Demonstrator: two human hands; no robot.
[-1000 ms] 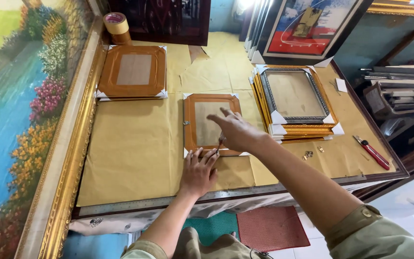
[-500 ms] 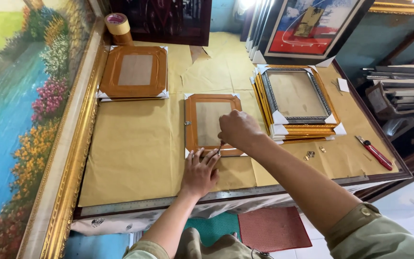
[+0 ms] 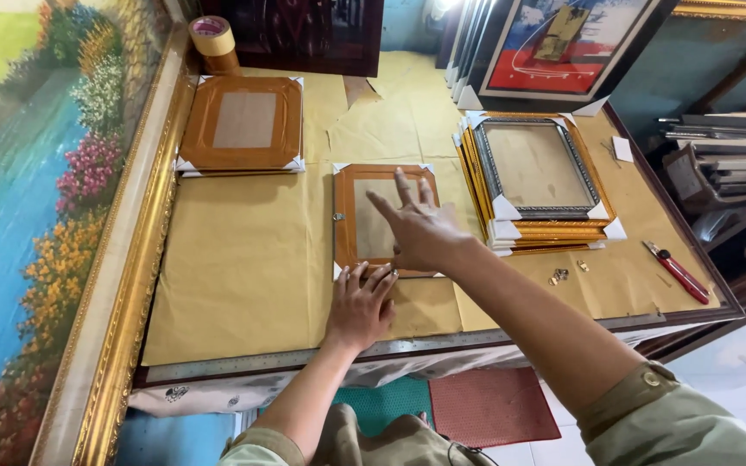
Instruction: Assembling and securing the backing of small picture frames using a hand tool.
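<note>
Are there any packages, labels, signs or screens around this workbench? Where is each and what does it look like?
No screens or signs show.
Paper tag: small white slip on the brown paper, right of the frame stack.
Tape roll: tan ring with a pinkish printed core label, at the bench's far left corner.
Framed poster: red, blue and white, leaning behind the stack.

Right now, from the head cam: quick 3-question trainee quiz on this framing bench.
1. True or false: the left hand rests at the near edge of the small wooden frame.
2. What lies nearest the table's right edge? A) red utility knife B) tape roll C) small metal fittings
3. Fill in: the right hand is spread over the small wooden frame with fingers ____.

Key: 1 true; 2 A; 3 open
</note>
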